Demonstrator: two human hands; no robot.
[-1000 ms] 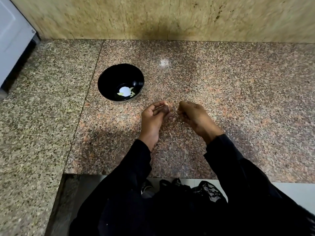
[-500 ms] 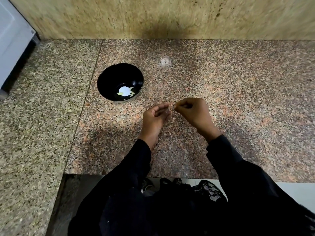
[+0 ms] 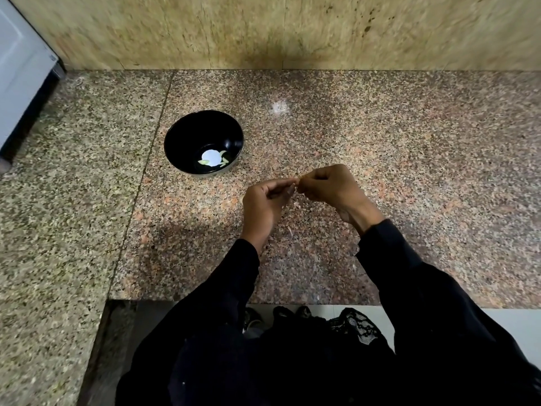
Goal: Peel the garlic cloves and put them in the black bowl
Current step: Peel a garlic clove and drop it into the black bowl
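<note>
A black bowl [image 3: 204,130] stands on the granite counter, left of and behind my hands. A few pale peeled garlic cloves [image 3: 223,155] lie at its bottom beside a white glare spot. My left hand [image 3: 265,205] and my right hand [image 3: 330,187] meet fingertip to fingertip just above the counter. Between them they pinch a small garlic clove [image 3: 295,183], mostly hidden by the fingers. Whether skin is still on it cannot be told.
The counter [image 3: 409,171] runs wide to the right and ends in a front edge near my body. A beige stone wall [image 3: 292,30] closes the back. A white appliance [image 3: 20,77] stands at the far left. Thin skin scraps [image 3: 289,231] lie below my hands.
My right hand moved left and up to meet my left hand, closing the gap. Both now pinch the clove together. The bowl has not moved.
</note>
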